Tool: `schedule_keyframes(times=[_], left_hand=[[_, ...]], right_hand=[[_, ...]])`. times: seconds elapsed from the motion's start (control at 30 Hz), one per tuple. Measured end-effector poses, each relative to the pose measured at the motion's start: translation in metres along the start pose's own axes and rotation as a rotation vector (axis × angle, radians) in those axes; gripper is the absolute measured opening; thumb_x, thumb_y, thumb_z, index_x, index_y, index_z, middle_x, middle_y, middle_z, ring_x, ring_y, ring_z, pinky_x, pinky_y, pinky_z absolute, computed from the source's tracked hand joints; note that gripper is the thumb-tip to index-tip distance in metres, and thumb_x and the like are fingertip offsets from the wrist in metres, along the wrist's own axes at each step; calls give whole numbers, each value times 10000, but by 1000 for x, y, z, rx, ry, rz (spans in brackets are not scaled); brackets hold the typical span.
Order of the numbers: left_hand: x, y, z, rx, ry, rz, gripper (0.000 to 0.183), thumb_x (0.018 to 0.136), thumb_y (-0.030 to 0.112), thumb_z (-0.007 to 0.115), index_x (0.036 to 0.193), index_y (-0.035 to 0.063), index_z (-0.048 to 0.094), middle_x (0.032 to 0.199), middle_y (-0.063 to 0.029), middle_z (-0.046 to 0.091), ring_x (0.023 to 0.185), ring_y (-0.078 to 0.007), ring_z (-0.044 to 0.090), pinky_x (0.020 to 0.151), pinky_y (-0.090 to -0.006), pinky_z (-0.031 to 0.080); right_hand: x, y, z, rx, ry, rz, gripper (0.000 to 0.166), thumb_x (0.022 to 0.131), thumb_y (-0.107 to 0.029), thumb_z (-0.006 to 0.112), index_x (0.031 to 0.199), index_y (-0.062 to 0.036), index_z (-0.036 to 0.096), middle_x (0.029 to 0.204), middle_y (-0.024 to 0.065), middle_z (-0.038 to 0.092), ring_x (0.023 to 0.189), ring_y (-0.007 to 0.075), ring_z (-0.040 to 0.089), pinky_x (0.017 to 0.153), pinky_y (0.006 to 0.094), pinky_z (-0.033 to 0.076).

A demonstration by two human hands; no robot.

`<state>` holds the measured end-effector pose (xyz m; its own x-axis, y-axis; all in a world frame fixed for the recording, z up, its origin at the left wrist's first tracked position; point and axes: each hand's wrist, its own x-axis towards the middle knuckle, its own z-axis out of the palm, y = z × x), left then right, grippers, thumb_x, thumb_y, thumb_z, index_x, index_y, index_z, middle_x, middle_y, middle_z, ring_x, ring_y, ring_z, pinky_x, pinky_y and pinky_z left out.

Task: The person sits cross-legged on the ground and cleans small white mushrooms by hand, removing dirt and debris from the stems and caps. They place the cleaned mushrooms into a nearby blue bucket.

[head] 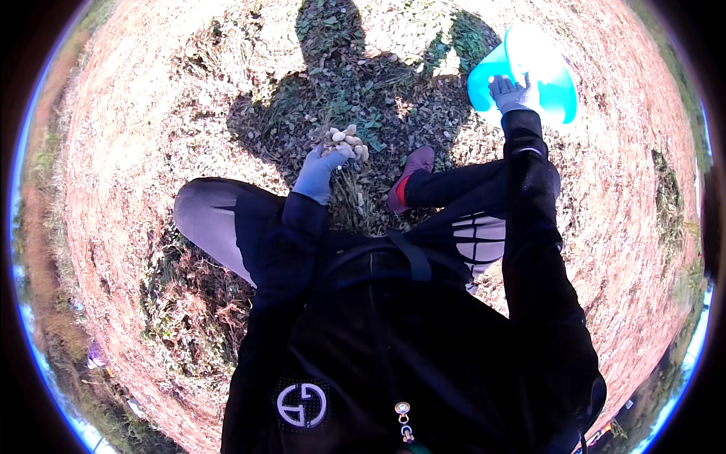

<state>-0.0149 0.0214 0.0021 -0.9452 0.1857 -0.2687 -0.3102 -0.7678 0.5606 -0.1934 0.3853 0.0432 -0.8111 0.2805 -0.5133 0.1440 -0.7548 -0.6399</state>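
My left hand point(316, 175), in a light grey glove, grips a plant bunch with several pale pods, apparently peanuts point(347, 139), at its top. The dry stems point(353, 198) hang down beneath it between my legs. My right hand point(515, 97), gloved too, is stretched out over the near side of a bright blue plastic basin point(557, 93). Its fingers are spread and nothing shows in them. Glare washes out much of the basin, so its contents cannot be told.
Leaf litter and cut plants cover the ground around me. My shoe point(418, 162) rests in front, and my bent knee point(198, 210) is at the left. A heap of uprooted plants point(198, 306) lies behind that knee. Another dry clump point(668, 198) is far right.
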Motion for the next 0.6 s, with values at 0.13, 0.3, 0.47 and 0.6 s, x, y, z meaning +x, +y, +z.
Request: schedule_keyframes(times=[0.13,0.3,0.47,0.6], left_hand=[[3,3,1,-29,-6,7,335,787,-51,550,1115,-22,487,987,-117,583,869,-214,586,856,-388,475],[0,1,-8,-112,-96,40,353,819,-17,548,1163,-34,471,1002,-91,584,881,-220,586,874,-361,468],[6,-7,-29,790,286,-103,402,763,258,718,1073,33,598,998,-78,633,891,-161,604,802,-303,477],[4,-12,-20,1218,354,-50,550,700,302,761,1106,-9,559,1042,-74,635,950,-139,606,823,-283,473]], right_hand=[[-83,155,-29,-620,-460,493,409,890,-370,527,1157,-60,520,1104,94,546,1003,203,543,859,360,470],[-179,222,7,-1393,-1238,387,513,784,-431,629,1059,1,599,872,109,632,842,186,576,758,312,438],[-159,252,-23,-1488,-833,82,550,721,-512,640,1008,-44,609,890,155,644,828,307,621,733,381,463],[-182,238,-13,-1751,-700,-134,572,726,-478,638,1075,-35,544,867,172,630,837,338,618,700,413,478]])
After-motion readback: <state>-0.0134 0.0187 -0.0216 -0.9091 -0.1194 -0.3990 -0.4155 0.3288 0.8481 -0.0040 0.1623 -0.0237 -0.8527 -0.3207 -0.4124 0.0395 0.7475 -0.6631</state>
